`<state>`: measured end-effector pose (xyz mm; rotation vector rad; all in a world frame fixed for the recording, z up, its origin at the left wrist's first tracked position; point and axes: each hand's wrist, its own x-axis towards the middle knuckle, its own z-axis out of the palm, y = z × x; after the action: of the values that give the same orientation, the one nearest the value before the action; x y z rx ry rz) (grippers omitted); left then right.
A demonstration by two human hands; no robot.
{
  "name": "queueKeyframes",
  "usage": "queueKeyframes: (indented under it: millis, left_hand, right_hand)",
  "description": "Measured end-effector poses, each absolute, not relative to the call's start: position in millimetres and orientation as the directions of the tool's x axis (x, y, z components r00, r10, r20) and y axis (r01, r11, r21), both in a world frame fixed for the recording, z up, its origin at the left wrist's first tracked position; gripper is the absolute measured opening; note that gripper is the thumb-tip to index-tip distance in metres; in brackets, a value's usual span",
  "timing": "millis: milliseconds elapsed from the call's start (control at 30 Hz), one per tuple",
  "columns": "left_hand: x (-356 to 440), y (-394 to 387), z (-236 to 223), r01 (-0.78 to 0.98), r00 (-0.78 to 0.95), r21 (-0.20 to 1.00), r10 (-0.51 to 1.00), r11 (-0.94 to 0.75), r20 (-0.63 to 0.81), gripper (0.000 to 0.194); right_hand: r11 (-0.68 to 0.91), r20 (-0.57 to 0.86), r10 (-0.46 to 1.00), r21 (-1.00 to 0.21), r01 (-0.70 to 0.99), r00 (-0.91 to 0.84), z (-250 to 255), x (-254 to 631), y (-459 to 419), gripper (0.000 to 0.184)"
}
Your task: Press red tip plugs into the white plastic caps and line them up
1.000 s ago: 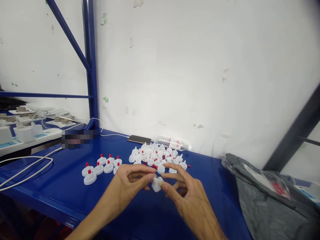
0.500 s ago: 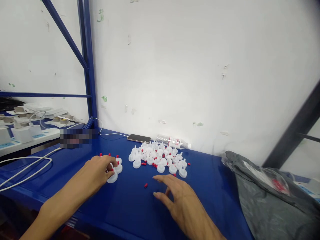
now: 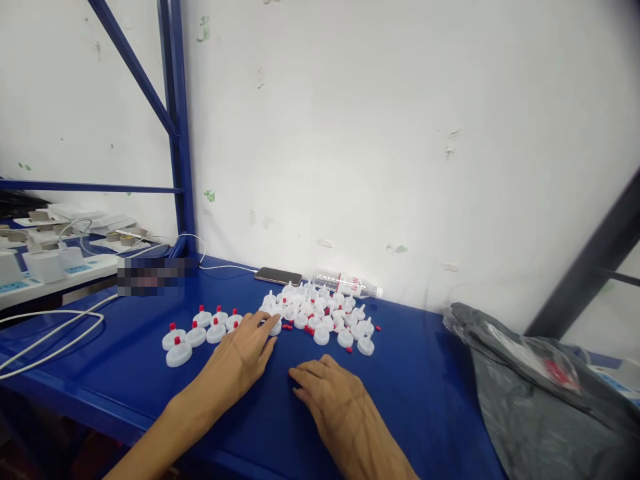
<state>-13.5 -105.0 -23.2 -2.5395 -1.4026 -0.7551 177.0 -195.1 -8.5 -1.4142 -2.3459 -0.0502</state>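
My left hand (image 3: 253,340) reaches to the left edge of a pile of white plastic nozzle caps (image 3: 305,310). Its thumb and fingers are apart beside one nozzle cap (image 3: 274,325), which the fingers partly cover; whether they touch it is unclear. Low over the blue table, my right hand (image 3: 330,393) has its fingers drawn together and pointing down. Whatever is under those fingertips is hidden. Small red tip caps (image 3: 287,327) lie scattered among the pile. To the left stand several nozzle caps topped with red tips (image 3: 179,352), partly behind my left wrist.
Behind the pile lie a phone (image 3: 278,277) on a white cable and a clear plastic bottle (image 3: 345,283) against the wall. Grey plastic bags (image 3: 530,387) cover the right end of the blue table (image 3: 420,373). Power strips (image 3: 75,273) and cables are at the left.
My left hand has left the red-tipped group and moved right to the pile. My right hand has shifted left and closed where a loose red tip cap lay; that cap is now out of sight.
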Motion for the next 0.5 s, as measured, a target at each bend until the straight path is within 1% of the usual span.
queueKeyframes:
  millis: [133,233,300,367,433,500]
  left_hand:
    - [-15,-107,-21,0.799,0.425,0.177,0.749,-0.574,0.509,0.031]
    - [-15,-110,-17,0.771,0.41,0.269,0.773,-0.578,0.485,0.02]
    - [-15,-111,-16,0.739,0.41,0.344,0.792,-0.579,0.452,0.015]
    - [-13,-112,-17,0.704,0.401,0.411,0.802,-0.579,0.444,0.019]
    - [-11,-113,-19,0.67,0.396,0.443,0.791,-0.596,0.466,0.022]
    - [-9,-116,-22,0.64,0.4,0.454,0.773,-0.62,0.493,0.017]
  right_hand:
    - [0.448,0.337,0.867,-0.206,0.87,-0.367,-2,174,-198,0.013]
    - [0.423,0.317,0.881,-0.198,0.884,-0.351,2,172,-200,0.007]
    - [0.405,0.306,0.89,-0.192,0.894,-0.337,5,172,-200,0.008]
    - [0.374,0.291,0.906,-0.205,0.904,-0.308,8,173,-201,0.009]
    - [0.34,0.3,0.917,-0.247,0.907,-0.262,11,175,-202,0.012]
    - [0.325,0.345,0.914,-0.311,0.893,-0.212,12,179,-202,0.015]
